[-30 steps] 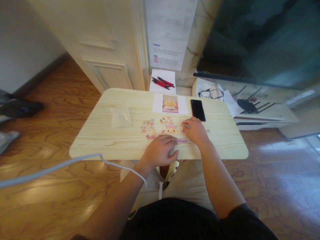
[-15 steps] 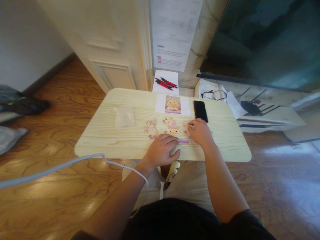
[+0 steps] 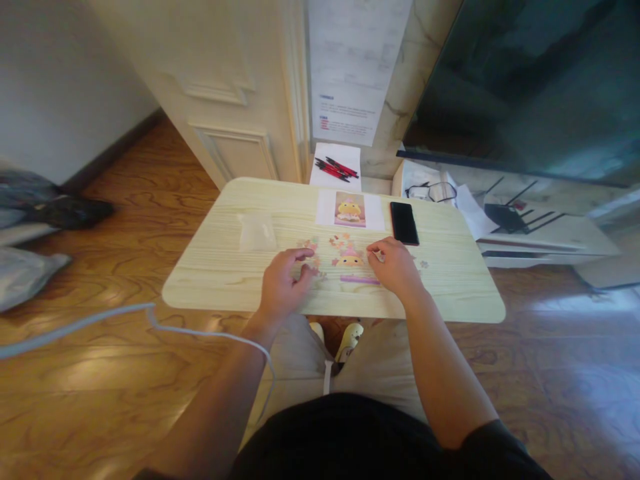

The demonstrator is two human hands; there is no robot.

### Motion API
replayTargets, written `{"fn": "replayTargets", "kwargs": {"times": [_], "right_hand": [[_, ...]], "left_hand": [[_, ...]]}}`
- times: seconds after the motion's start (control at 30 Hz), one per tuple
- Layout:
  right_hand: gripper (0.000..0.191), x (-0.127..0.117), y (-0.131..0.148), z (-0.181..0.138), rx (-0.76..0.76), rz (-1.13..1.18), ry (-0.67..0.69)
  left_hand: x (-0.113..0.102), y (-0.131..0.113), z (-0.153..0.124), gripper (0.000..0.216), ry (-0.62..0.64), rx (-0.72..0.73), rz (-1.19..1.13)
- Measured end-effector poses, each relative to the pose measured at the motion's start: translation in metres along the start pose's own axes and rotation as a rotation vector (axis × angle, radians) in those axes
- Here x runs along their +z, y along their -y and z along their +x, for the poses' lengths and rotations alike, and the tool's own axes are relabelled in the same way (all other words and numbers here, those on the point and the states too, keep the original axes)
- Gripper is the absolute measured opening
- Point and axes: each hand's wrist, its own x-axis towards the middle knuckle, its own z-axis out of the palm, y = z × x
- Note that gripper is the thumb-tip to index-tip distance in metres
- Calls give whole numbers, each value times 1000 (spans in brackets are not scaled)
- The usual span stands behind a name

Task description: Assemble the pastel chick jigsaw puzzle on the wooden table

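Observation:
A partly joined jigsaw puzzle [image 3: 350,261] with a yellow figure lies mid-table, a purple strip [image 3: 358,281] below it. Loose puzzle pieces [image 3: 309,248] are scattered to its left. My left hand [image 3: 281,285] hovers at those loose pieces, index finger and thumb curled but apart, nothing seen between them. My right hand [image 3: 396,268] rests at the puzzle's right edge, its fingertips pinched on a small puzzle piece [image 3: 376,252]. A printed reference picture [image 3: 350,210] of the same figure lies behind the puzzle.
The light wooden table [image 3: 210,293] also holds a black phone [image 3: 404,223] and a clear plastic bag [image 3: 257,232]. Red and black pens [image 3: 335,168] and glasses [image 3: 430,191] sit behind it. A white cable [image 3: 100,320] runs along my left arm.
My left hand left the front edge below the puzzle and moved left and forward to the loose pieces, uncovering the purple strip. My right hand stayed. The view shifted slightly.

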Motion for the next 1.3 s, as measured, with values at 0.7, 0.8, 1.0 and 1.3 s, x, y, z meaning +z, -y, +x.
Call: {"fn": "replayTargets", "kwargs": {"times": [0.7,0.8,1.0,1.3], "right_hand": [[28,55,81,-10,-248,-84,213],[25,58,83,-8,-243,-103,233],[21,60,85,-6,-225,-116,238],[25,53,78,-7,-173,-122,228]], "left_hand": [[-1,25,4,48,-46,-149,-70],[0,25,4,49,-33,-150,-64],[1,21,4,50,22,-138,-57],[-1,32,6,52,-54,-232,-218]]}}
